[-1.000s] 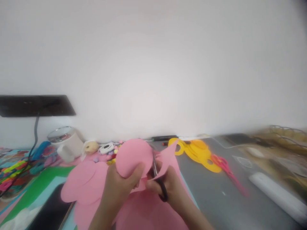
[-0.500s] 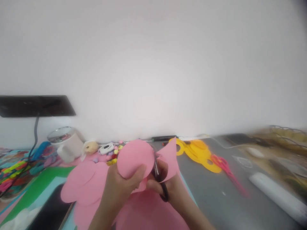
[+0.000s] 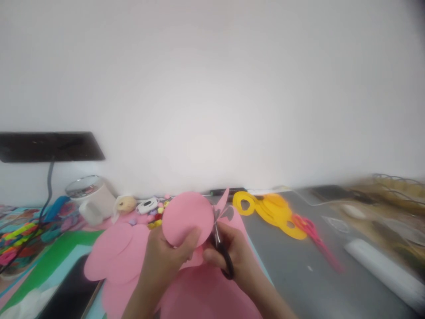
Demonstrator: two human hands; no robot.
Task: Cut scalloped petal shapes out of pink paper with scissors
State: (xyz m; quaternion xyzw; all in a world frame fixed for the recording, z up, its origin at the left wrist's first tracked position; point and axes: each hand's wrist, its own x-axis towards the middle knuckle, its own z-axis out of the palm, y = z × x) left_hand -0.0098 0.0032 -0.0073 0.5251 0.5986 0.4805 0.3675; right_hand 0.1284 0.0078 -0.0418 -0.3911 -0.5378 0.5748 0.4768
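My left hand [image 3: 172, 252] pinches a round pink paper disc [image 3: 189, 217], its thumb lying on the disc's lower face. Black-handled scissors [image 3: 223, 252] are in my right hand [image 3: 237, 250], closed around the handles. Their metal blades meet the disc's right edge. A narrow strip of pink paper [image 3: 222, 201] sticks up beside the blade tips, and more cut paper hangs behind my right hand. Below both hands lies a larger pink sheet [image 3: 206, 292]. Several pink paper circles [image 3: 113, 252] overlap to the left of my left forearm.
Yellow paper cutouts [image 3: 275, 210] and pink scissors [image 3: 317, 241] lie on the grey surface to the right. On the left are a white mug [image 3: 96, 204], a dark phone [image 3: 75, 288] and colourful craft pieces [image 3: 20, 235]. A white roll-like object [image 3: 385, 270] rests at far right.
The pink offcut that draped over my right hand has swung back and now stands narrower beside the blades. More of the scissors shows. My left hand and the disc have hardly moved.
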